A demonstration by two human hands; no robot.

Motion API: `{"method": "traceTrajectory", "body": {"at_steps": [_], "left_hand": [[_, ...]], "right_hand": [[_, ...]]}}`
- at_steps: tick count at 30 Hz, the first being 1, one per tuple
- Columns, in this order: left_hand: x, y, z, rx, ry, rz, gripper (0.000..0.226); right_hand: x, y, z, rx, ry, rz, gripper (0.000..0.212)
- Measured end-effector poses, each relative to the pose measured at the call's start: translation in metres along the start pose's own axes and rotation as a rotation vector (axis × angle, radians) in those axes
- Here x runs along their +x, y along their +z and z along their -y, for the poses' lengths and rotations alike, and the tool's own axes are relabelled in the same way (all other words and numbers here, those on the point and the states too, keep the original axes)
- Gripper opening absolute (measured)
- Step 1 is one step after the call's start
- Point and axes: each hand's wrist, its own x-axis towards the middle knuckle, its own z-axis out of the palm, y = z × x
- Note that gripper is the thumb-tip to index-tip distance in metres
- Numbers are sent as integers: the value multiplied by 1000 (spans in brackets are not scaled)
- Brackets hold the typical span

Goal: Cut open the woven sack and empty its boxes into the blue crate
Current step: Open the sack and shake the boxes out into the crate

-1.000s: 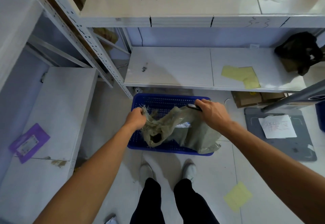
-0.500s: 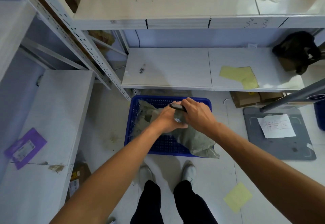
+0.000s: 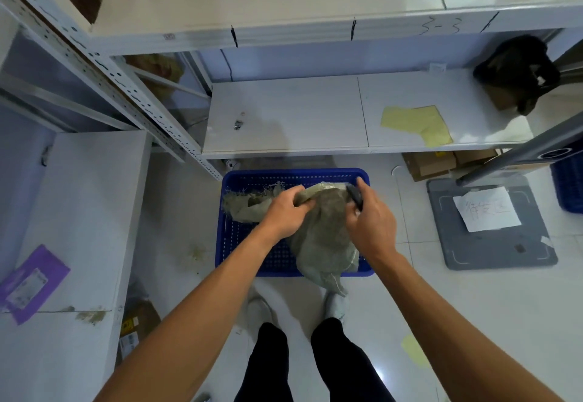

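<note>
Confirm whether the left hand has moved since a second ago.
Yes. The left hand moved right across the blue crate, from its left wall toward its middle.

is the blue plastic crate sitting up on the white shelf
No, the blue perforated plastic crate sits on the pale tiled floor below the white metal shelf, under the grey-green woven sack.
</note>
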Motion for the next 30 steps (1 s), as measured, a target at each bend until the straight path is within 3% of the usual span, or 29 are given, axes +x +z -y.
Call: {"method": "traceTrajectory", "body": {"at_steps": [2,4,8,10,12,15,16,19,24,30], "left_hand": [[-2,-4,1,-78,-26,-21,15],[-4,-9,-1,-150,-44,-56,15],[-10,-22,-10,-159,-32,-57,11],[-15,-28,-13,-159,-14,-35,11],[-21,-35,-16,-164,0,-25,11],[-26,-49,-21,-181,6,-49,14],[-27,-54,-23,-178,3,-71,15],[-27,-70,-20,-172,-7,-163,23],[-28,-83,-11,-85,-112,-271,10],[-39,-79,-6,-133,-112,-354,21]], "right_hand": [[-5,0,-7,73,129,-88,54],[-15,3,-13,76,175,-68,57],[-31,24,-30,-38,264,183,102],[-30,29,-36,75,368,254,119],[-24,27,-35,320,466,297,102],[-15,21,-25,468,427,221,22],[-12,16,-17,461,385,179,13],[-1,8,3,468,267,114,15],[20,5,23,215,127,248,12],[15,-1,29,299,103,153,13]]}}
